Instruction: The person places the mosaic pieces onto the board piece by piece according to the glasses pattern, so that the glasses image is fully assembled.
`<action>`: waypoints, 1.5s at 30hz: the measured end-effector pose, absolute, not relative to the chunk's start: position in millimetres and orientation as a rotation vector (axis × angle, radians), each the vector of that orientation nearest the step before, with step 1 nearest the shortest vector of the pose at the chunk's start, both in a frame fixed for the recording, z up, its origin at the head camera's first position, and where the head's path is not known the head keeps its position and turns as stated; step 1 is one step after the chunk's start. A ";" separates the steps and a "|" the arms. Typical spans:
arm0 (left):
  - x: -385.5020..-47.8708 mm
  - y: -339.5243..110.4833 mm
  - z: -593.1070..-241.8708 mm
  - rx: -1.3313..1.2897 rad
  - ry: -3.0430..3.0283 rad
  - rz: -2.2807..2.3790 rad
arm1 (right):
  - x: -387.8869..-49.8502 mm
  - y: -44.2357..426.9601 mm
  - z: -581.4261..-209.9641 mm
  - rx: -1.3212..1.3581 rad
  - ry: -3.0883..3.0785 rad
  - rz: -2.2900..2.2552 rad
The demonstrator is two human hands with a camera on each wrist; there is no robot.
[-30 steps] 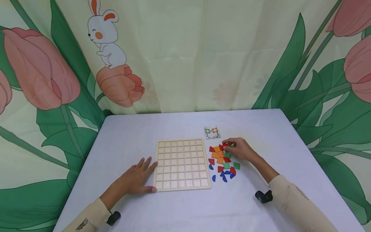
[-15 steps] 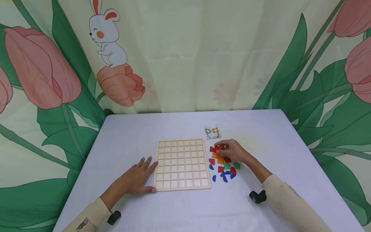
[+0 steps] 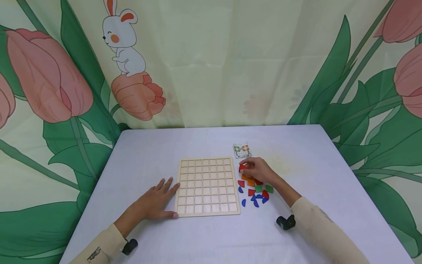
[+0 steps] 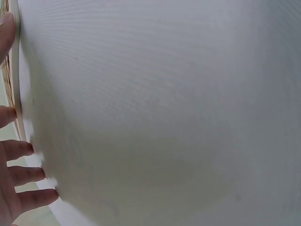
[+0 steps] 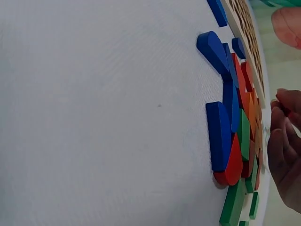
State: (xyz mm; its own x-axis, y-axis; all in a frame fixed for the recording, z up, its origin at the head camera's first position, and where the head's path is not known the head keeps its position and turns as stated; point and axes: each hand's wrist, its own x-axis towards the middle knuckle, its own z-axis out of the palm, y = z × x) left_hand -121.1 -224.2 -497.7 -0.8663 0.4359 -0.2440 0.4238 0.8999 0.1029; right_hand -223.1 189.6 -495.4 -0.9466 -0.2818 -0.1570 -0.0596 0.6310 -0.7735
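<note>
My left hand (image 3: 155, 202) lies spread on the white cloth, its thumb and index fingertips touching the left edge of a wooden grid board (image 3: 207, 187). In the left wrist view its fingers (image 4: 28, 175) look straight. Above the pile right of the board, my right hand (image 3: 258, 169) pinches a red piece (image 3: 242, 167) between thumb and fingers. The right wrist view shows only a sliver of that red piece, so its full shape is hidden. Below the hand are orange squares (image 3: 251, 182), green squares (image 3: 258, 188), red quarter-rounds (image 3: 265, 194) and blue half-rounds (image 3: 256, 203).
A small pattern card (image 3: 242, 150) lies behind the pile, near the board's far right corner. White cloth (image 3: 151, 154) covers the table, whose far edge meets a hanging curtain printed with tulips and a rabbit (image 3: 126, 44).
My right hand has moved left across the pile, from its far right side toward the board's right edge, with a red piece in its fingers. The left hand has stayed in place.
</note>
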 end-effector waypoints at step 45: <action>-121.5 -222.6 -498.4 0.632 2.792 0.050 | -235.7 138.2 -496.8 -0.294 2.707 -0.997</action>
State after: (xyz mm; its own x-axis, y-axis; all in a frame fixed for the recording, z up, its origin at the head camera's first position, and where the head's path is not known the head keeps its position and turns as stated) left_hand -121.5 -222.6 -498.4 -0.8657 0.4272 -0.2609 0.4175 0.9038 0.0944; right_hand -235.7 138.2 -496.8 -0.9505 -0.2692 -0.1552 -0.1042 0.7466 -0.6571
